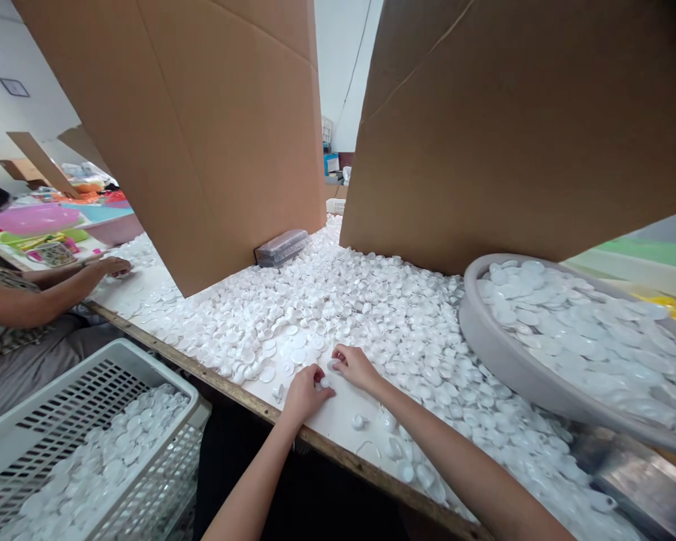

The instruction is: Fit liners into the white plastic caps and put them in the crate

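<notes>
My left hand point(306, 394) is over the table's near edge, its thumb and fingers pinched round a small white plastic piece that is mostly hidden. Just right of it and slightly farther in, my right hand point(354, 365) pinches a small round white plastic piece point(334, 364) by its rim. The two hands are close together but apart. Around them spreads a thick layer of small white cup-shaped plastic pieces point(366, 300). A few flat white discs point(293, 355) lie just beyond my left hand, and one loose piece point(359, 422) sits in front of my right wrist.
At left stands a white slatted basket point(194, 394) holding white pieces. A grey tub point(470, 300) of clear-white discs is at right. Two tall cardboard sheets point(230, 135) rise from the table, a clear plastic box point(282, 248) between them. Another person's hand point(116, 267) works at far left.
</notes>
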`<action>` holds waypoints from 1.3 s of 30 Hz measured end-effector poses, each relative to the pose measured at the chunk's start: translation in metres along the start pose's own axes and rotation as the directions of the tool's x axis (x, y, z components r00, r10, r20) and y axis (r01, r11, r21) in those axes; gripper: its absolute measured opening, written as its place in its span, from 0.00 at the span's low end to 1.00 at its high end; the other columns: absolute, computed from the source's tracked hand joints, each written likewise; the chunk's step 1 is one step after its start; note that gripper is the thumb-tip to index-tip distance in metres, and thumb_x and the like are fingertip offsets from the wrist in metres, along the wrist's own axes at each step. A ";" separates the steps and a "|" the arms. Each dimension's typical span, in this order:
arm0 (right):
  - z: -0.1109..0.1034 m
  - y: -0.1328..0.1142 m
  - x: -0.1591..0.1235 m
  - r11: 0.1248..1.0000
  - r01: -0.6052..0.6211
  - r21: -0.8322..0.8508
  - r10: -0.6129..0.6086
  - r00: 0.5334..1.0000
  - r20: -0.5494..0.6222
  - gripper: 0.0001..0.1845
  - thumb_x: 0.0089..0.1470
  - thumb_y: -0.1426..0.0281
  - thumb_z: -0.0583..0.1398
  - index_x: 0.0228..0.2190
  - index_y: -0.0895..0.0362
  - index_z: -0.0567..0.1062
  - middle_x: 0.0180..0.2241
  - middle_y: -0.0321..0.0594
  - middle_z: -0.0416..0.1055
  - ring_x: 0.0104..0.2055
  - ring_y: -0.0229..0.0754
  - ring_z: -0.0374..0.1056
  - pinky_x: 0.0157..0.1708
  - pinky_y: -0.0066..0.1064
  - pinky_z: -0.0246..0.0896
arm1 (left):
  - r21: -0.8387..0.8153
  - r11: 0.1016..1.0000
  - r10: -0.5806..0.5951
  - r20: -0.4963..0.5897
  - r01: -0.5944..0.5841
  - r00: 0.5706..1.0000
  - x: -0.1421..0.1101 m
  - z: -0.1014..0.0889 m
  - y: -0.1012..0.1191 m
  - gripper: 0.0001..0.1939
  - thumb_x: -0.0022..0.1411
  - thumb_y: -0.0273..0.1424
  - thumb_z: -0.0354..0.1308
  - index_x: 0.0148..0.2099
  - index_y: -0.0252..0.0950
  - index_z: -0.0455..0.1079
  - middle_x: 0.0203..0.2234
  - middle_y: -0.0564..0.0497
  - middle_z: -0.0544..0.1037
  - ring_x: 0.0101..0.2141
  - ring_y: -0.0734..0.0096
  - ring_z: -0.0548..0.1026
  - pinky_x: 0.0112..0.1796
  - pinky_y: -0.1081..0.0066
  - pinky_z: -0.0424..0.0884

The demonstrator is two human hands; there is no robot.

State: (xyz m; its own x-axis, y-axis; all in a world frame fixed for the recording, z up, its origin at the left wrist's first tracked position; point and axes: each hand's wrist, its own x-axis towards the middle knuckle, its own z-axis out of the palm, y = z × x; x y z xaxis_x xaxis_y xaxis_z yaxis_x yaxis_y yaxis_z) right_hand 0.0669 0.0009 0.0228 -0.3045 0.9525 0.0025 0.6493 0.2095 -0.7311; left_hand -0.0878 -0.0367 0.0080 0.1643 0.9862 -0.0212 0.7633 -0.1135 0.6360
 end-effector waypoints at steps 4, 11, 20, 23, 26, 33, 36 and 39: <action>0.011 -0.003 -0.006 0.910 -0.280 0.307 0.221 0.952 0.212 0.11 0.41 0.74 0.56 0.32 0.59 0.67 0.17 0.31 0.64 0.17 0.31 0.61 0.18 0.21 0.54 | -0.058 0.998 -0.010 -0.021 0.009 1.000 0.000 0.001 0.002 0.18 0.40 0.39 0.59 0.32 0.35 0.61 0.23 0.56 0.68 0.24 0.79 0.63 0.24 0.77 0.56; 0.023 -0.018 -0.005 0.820 -0.505 0.268 0.426 0.852 0.304 0.07 0.40 0.75 0.56 0.28 0.59 0.67 0.11 0.33 0.62 0.14 0.35 0.61 0.13 0.23 0.55 | -0.135 0.990 0.044 0.044 -0.038 0.998 -0.007 -0.008 0.001 0.16 0.43 0.32 0.56 0.37 0.35 0.60 0.24 0.54 0.69 0.24 0.79 0.65 0.25 0.78 0.57; 0.028 -0.011 -0.016 0.708 -0.560 0.431 0.457 0.828 0.326 0.06 0.38 0.75 0.58 0.23 0.60 0.64 0.14 0.34 0.65 0.18 0.38 0.66 0.16 0.25 0.62 | 0.068 0.995 -0.072 0.022 0.071 0.997 0.034 -0.002 0.010 0.17 0.58 0.39 0.37 0.32 0.34 0.63 0.25 0.49 0.69 0.29 0.71 0.67 0.32 0.71 0.58; 0.028 -0.010 -0.017 0.676 -0.562 0.476 0.432 0.826 0.363 0.04 0.38 0.77 0.58 0.21 0.61 0.66 0.15 0.34 0.65 0.19 0.36 0.66 0.17 0.23 0.63 | 0.223 0.975 -0.001 -0.114 0.026 0.993 0.043 0.012 0.021 0.13 0.58 0.36 0.40 0.35 0.34 0.62 0.31 0.47 0.68 0.34 0.68 0.64 0.36 0.69 0.55; 0.020 -0.009 -0.016 0.588 -0.609 0.532 0.388 0.790 0.475 0.06 0.35 0.82 0.57 0.21 0.61 0.68 0.17 0.33 0.66 0.21 0.34 0.67 0.21 0.21 0.64 | 0.268 0.963 0.024 -0.141 0.014 0.990 0.041 0.017 0.023 0.10 0.57 0.32 0.42 0.38 0.35 0.62 0.33 0.47 0.65 0.37 0.67 0.61 0.38 0.68 0.53; 0.004 -0.007 0.009 0.679 -0.704 0.207 0.461 0.628 0.627 0.05 0.30 0.82 0.60 0.13 0.63 0.69 0.11 0.35 0.65 0.16 0.34 0.64 0.17 0.20 0.60 | 0.299 0.951 -0.048 -0.113 0.080 0.992 0.038 0.018 0.022 0.12 0.58 0.31 0.40 0.42 0.38 0.60 0.37 0.47 0.62 0.38 0.65 0.58 0.36 0.67 0.52; 0.006 -0.002 0.017 0.710 -0.693 0.125 0.463 0.593 0.658 0.05 0.28 0.82 0.60 0.12 0.62 0.69 0.11 0.35 0.66 0.16 0.35 0.64 0.16 0.20 0.59 | 0.304 0.949 -0.047 -0.130 0.085 0.990 0.040 0.019 0.024 0.13 0.58 0.30 0.39 0.43 0.38 0.60 0.37 0.47 0.62 0.38 0.65 0.58 0.37 0.67 0.51; 0.008 0.001 0.018 0.715 -0.683 0.150 0.447 0.611 0.653 0.06 0.27 0.81 0.61 0.12 0.61 0.69 0.11 0.33 0.65 0.17 0.35 0.64 0.16 0.21 0.59 | 0.285 0.954 -0.054 -0.155 0.097 0.987 0.040 0.017 0.024 0.14 0.58 0.30 0.38 0.44 0.39 0.60 0.38 0.47 0.62 0.38 0.65 0.58 0.37 0.67 0.51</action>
State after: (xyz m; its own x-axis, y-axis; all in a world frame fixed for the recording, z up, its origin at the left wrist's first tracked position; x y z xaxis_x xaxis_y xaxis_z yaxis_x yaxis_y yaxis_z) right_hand 0.0568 0.0170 0.0168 -0.3508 0.5311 -0.7712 0.5677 -0.5343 -0.6262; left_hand -0.0524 -0.0023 0.0092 0.0243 0.9977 0.0640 0.9219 -0.0471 0.3846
